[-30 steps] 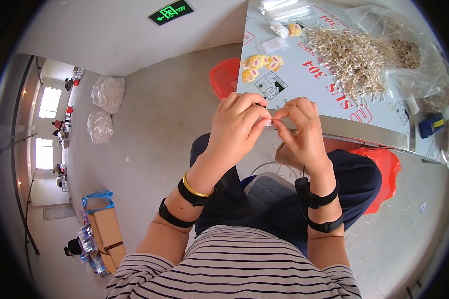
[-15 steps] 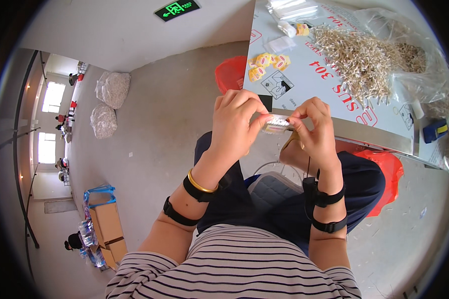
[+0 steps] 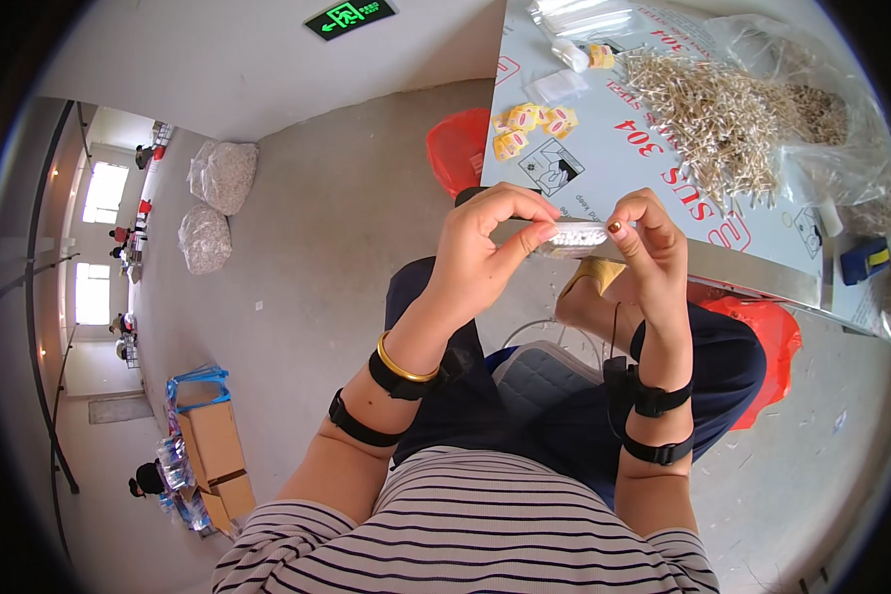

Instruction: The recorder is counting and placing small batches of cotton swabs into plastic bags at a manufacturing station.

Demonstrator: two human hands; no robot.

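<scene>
A small clear plastic pack of cotton swabs (image 3: pixel 576 238) hangs between my hands, just off the table's near edge, its white cotton tips facing up toward me. My left hand (image 3: pixel 485 255) pinches the pack's left end with thumb and fingers. At the other end, my right hand (image 3: pixel 655 252) grips the plastic between thumb and forefinger. Beyond my hands on the table (image 3: pixel 619 183) lies a large heap of loose cotton swabs (image 3: pixel 708 129). Several yellow printed cards (image 3: pixel 537 121) are scattered to its left.
Clear plastic sleeves (image 3: pixel 579 18) and a folded clear bag (image 3: pixel 556 89) lie at the table's far left. A big clear bag (image 3: pixel 837 158) spreads beside the heap. A blue and yellow object (image 3: pixel 865 260) sits at the right. Red plastic bags (image 3: pixel 457 148) hang by the table.
Both hands have shifted slightly right with the pack, my right hand more, so they are wider apart. The pack has tilted, showing more white tips.
</scene>
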